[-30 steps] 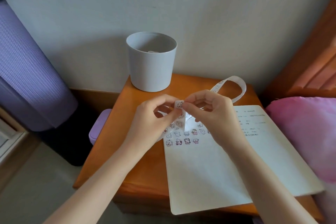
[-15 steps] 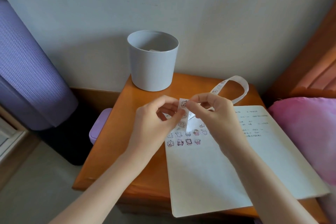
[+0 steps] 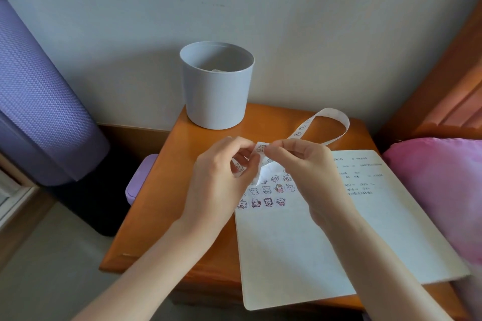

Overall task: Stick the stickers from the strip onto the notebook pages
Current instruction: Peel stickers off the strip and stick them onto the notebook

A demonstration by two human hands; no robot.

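Your left hand [image 3: 219, 180] and right hand [image 3: 302, 164], both pinching the strip [image 3: 260, 150], have lifted slightly above the notebook [image 3: 300, 242], likely peeling the next sticker.

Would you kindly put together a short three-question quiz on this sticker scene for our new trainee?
1. True or false: the grey bin stands on the wooden table, behind the hands.
2. Which notebook page carries the stuck stickers? A) left page B) right page C) both
3. Fill in: the sticker strip curls into a ____ behind the right hand.

Key:
1. True.
2. A; the right page shows only faint writing.
3. Loop; both the left hand and the right hand pinch the strip's near end above the notebook.
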